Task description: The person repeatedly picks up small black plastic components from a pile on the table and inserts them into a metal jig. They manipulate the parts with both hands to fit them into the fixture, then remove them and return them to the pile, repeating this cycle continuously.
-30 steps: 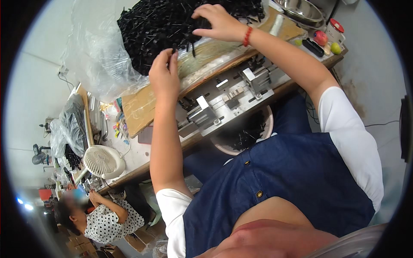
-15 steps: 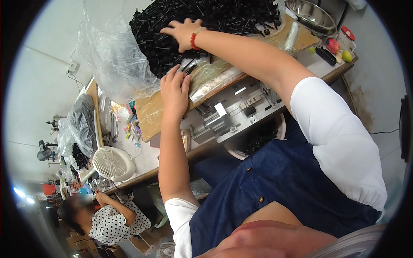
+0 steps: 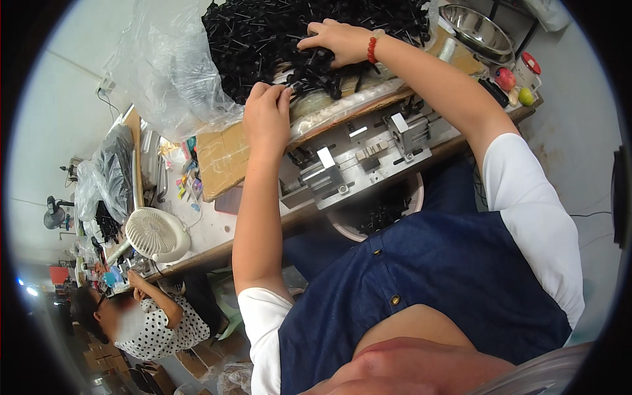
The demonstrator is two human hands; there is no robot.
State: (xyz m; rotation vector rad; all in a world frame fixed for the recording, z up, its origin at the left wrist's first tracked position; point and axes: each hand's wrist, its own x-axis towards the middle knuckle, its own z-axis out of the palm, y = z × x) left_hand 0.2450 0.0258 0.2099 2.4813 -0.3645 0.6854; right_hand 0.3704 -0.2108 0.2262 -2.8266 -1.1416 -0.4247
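Observation:
A big heap of small black parts with thin stems (image 3: pixel 260 36) covers the far side of the bench. My right hand (image 3: pixel 342 45), with a red bead bracelet at its wrist, lies over the heap with fingers apart and curved onto the parts. At the heap's near left edge, my left hand (image 3: pixel 266 118) has its thumb and fingers drawn together; what lies between the tips is too small to make out. In front of the heap stands a metal fixture (image 3: pixel 365 161) with upright blocks on its plate.
Clear plastic sheeting (image 3: pixel 174 72) and cardboard (image 3: pixel 220 158) border the heap. A white fan (image 3: pixel 157 234) stands left. Below the fixture is a round basket (image 3: pixel 420 201) with black parts. A steel bowl (image 3: pixel 477 29) and fruit (image 3: pixel 505 79) are at right. Another person (image 3: pixel 164 326) works lower left.
My right hand has moved right and nearer across the heap, its elbow farther right. My left hand's fingers have closed together at the heap's edge. Black parts now lie nearer the front edge.

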